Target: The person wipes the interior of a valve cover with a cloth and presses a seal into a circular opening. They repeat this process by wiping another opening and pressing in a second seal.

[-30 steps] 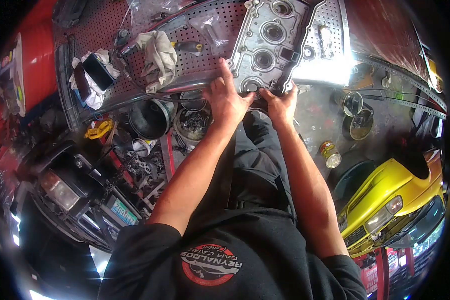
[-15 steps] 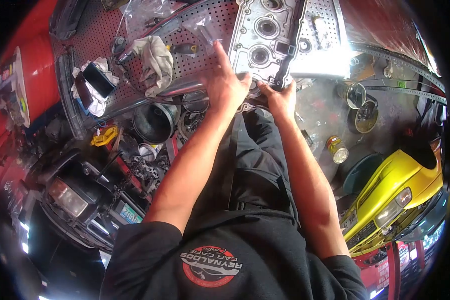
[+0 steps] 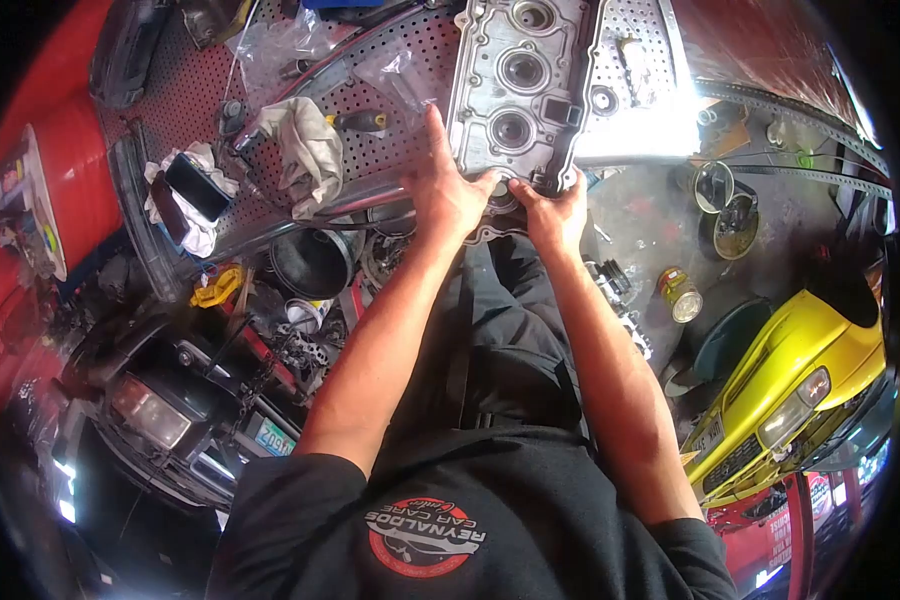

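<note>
A silvery metal engine cover (image 3: 485,105) with round openings lies over the perforated metal bench (image 3: 395,60), its near end jutting past the bench edge. My left hand (image 3: 450,195) presses on the cover's near left side, thumb on top and index finger stretched along the bench. On the near right corner, my right hand (image 3: 552,210) grips the cover with its thumb on top; its other fingers are mostly hidden underneath. Both thumbs lie close together by the nearest round opening. Left of the cover are a yellow-handled screwdriver (image 3: 360,121) and a grey cloth (image 3: 310,150).
Two phones (image 3: 198,186) rest on a white rag at the bench's left. Below are a black bucket (image 3: 312,262), metal parts and a yellow object (image 3: 216,286). On the right are a can (image 3: 679,294), round containers (image 3: 735,228) and a yellow car (image 3: 780,380).
The cover and both hands appear slightly further left in view, and the cover seems slightly tilted compared with before. Both hands keep their hold. Metal parts now show beside my right forearm.
</note>
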A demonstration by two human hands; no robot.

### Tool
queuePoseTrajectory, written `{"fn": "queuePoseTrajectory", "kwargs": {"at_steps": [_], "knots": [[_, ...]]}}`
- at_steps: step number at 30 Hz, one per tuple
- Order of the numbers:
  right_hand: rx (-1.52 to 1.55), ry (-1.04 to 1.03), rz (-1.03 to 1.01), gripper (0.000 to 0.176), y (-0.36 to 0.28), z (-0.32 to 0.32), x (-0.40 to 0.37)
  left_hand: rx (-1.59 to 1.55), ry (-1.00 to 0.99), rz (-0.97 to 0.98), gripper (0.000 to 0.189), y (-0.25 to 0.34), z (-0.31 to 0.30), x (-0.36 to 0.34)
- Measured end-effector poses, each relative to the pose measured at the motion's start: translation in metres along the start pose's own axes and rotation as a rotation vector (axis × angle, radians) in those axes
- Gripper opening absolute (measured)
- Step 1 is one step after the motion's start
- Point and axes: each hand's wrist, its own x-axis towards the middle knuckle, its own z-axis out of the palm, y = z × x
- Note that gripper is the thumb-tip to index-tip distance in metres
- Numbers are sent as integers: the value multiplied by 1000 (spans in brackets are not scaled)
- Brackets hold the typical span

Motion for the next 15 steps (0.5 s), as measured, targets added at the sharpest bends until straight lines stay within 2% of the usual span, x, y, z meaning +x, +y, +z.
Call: {"fn": "queuePoseTrajectory", "kwargs": {"at_steps": [2, 5, 15], "knots": [[8, -11, 29, 82, -8, -2, -4, -2, -50, -49, 127, 0, -1, 1], [27, 1, 6, 80, -3, -1, -2, 36, 49, 7, 128, -4, 6, 0], [81, -12, 15, 75, 1, 1, 1, 48, -14, -35, 126, -3, 4, 0]]}}
